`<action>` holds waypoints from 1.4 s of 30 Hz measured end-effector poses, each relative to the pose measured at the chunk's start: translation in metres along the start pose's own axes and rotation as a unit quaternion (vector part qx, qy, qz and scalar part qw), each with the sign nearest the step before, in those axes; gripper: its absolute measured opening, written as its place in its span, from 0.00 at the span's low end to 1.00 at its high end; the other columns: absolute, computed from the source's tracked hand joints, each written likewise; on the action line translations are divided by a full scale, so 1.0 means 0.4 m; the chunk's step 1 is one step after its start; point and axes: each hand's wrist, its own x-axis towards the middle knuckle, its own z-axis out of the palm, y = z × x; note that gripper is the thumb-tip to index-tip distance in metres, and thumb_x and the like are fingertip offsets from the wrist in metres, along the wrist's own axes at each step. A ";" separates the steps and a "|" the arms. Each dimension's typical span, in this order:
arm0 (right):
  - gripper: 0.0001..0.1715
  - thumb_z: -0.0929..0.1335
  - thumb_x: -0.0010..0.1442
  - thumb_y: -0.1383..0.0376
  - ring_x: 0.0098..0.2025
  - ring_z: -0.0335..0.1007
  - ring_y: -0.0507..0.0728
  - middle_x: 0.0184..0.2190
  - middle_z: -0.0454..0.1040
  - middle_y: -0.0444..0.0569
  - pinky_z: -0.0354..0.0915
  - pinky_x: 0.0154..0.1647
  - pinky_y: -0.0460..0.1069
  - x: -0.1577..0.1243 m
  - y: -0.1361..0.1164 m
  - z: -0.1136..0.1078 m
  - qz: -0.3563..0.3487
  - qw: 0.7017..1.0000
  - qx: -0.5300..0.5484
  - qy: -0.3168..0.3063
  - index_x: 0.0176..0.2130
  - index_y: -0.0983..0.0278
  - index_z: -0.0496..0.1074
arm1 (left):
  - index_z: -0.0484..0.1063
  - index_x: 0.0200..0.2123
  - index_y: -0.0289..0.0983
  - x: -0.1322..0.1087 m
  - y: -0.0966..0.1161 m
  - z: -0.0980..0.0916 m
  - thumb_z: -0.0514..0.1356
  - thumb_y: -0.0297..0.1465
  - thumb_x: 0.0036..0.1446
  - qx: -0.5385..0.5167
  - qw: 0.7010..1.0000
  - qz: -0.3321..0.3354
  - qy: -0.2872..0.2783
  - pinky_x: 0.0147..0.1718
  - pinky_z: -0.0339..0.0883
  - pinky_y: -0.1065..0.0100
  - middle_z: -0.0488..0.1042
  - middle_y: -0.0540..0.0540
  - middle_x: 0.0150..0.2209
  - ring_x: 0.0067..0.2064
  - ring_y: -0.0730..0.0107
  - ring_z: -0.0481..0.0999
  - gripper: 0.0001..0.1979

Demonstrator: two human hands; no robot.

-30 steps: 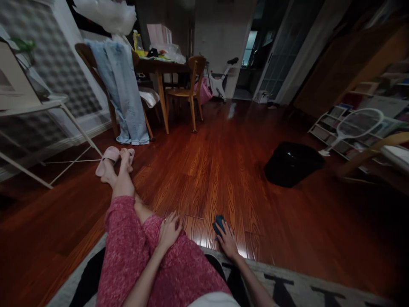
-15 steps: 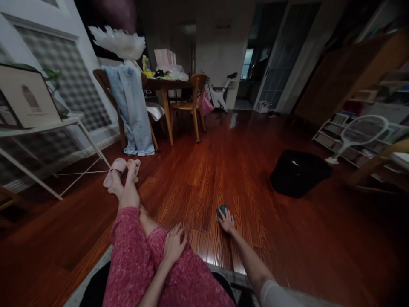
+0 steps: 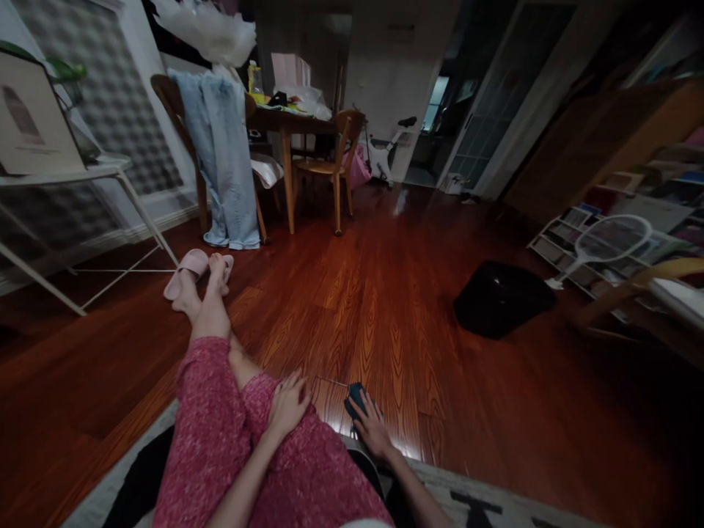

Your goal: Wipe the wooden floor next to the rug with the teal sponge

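I sit on a rug (image 3: 484, 506) with my legs in pink trousers (image 3: 231, 433) stretched over a red wooden floor (image 3: 385, 293). My left hand (image 3: 287, 402) lies flat on my thigh, fingers spread and empty. My right hand (image 3: 371, 427) presses down on a small dark cloth (image 3: 355, 398) on the floor just beyond the rug's edge, fingers laid over its near side.
A black bin-like object (image 3: 498, 297) lies on the floor to the right, with a white racket (image 3: 605, 246) and low shelves behind. Ahead stand a wooden table (image 3: 286, 121), chairs, one draped with jeans (image 3: 223, 158). A white rack (image 3: 66, 183) is at the left. Pink slippers (image 3: 190, 268) lie by my feet.
My right hand has drawn the dark cloth back toward me, from stretched out on the floor to close by the rug's edge. My left hand has stayed on my thigh.
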 end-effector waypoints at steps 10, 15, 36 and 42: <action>0.34 0.55 0.70 0.54 0.76 0.29 0.60 0.75 0.36 0.44 0.36 0.72 0.63 0.346 -0.039 -0.180 0.062 0.998 -0.013 -0.026 0.72 0.48 0.47 | 0.71 0.59 0.41 0.006 0.007 -0.003 0.51 0.35 0.64 0.009 1.000 -0.012 -0.010 0.65 0.54 0.55 0.63 0.43 0.68 0.68 0.61 0.62 0.22; 0.34 0.56 0.69 0.56 0.75 0.31 0.61 0.75 0.39 0.44 0.37 0.72 0.65 0.349 -0.060 -0.165 0.060 0.998 -0.009 -0.020 0.71 0.47 0.48 | 0.71 0.60 0.42 0.012 0.009 0.001 0.51 0.35 0.64 0.009 1.000 -0.014 -0.010 0.66 0.53 0.54 0.64 0.43 0.67 0.67 0.60 0.63 0.23; 0.31 0.57 0.70 0.56 0.76 0.28 0.56 0.75 0.36 0.41 0.31 0.73 0.60 0.292 -0.111 -0.169 0.006 0.997 0.032 -0.072 0.70 0.46 0.50 | 0.69 0.61 0.38 0.007 0.011 -0.013 0.49 0.35 0.66 0.030 0.999 -0.009 -0.028 0.66 0.53 0.54 0.61 0.41 0.69 0.69 0.60 0.61 0.23; 0.31 0.58 0.69 0.54 0.75 0.31 0.59 0.75 0.39 0.41 0.33 0.73 0.63 0.343 -0.137 -0.168 0.008 0.998 0.045 -0.052 0.69 0.45 0.52 | 0.70 0.60 0.40 0.014 0.008 -0.007 0.50 0.35 0.65 0.028 0.999 -0.013 -0.029 0.66 0.53 0.55 0.61 0.43 0.69 0.68 0.61 0.61 0.23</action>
